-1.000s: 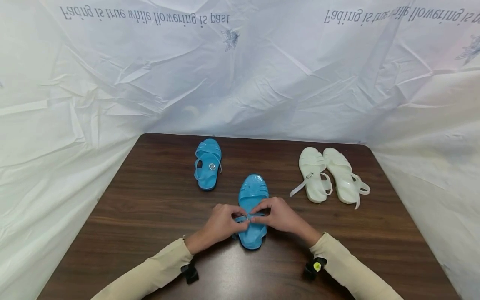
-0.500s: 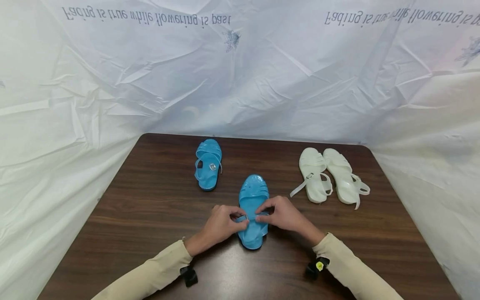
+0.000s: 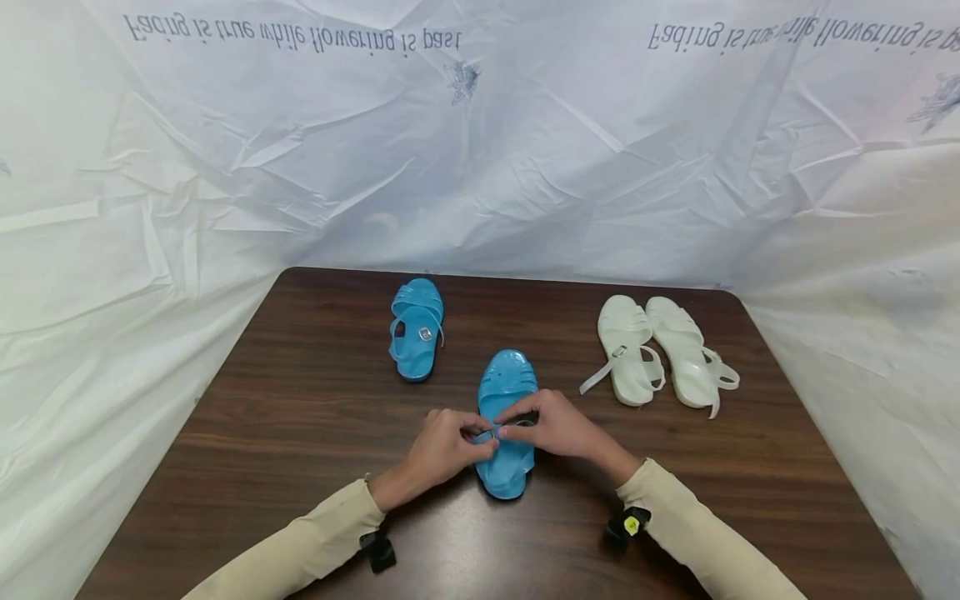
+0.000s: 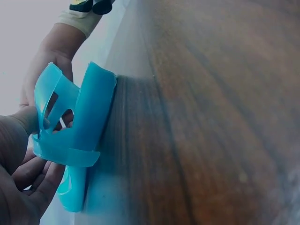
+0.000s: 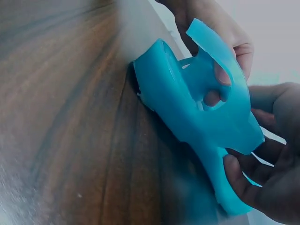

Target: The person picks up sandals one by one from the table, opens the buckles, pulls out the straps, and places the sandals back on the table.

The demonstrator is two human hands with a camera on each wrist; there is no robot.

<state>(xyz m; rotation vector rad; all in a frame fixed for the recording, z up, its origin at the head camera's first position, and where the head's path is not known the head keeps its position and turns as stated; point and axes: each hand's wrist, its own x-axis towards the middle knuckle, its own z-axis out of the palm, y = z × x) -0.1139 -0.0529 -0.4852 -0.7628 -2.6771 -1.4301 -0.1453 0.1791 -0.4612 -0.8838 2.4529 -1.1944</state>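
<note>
A blue jelly sandal [image 3: 507, 375] lies flat on the table in front of me, toe pointing away. My left hand [image 3: 444, 443] pinches the buckle side of its ankle strap between thumb and fingers. From the other side, my right hand [image 3: 561, 428] pinches the free strap, its fingertips right at the left ones over the insole. The small metal buckle is mostly hidden by the fingertips. In the left wrist view the sandal's heel back [image 4: 96, 101] rises beside the left thumb. The right wrist view shows the side strap [image 5: 225, 122] arching above the sole, near the right fingers.
A second blue sandal [image 3: 415, 350] with its strap loose lies farther back on the left. Two white sandals [image 3: 622, 312] sit side by side at the back right, straps hanging out. White printed sheeting [image 3: 480, 167] stands behind the dark wooden table [image 3: 315, 417].
My right hand drew slightly right, away from the buckle, then came back left so its fingertips meet the left ones. The left hand and the other sandals stay put.
</note>
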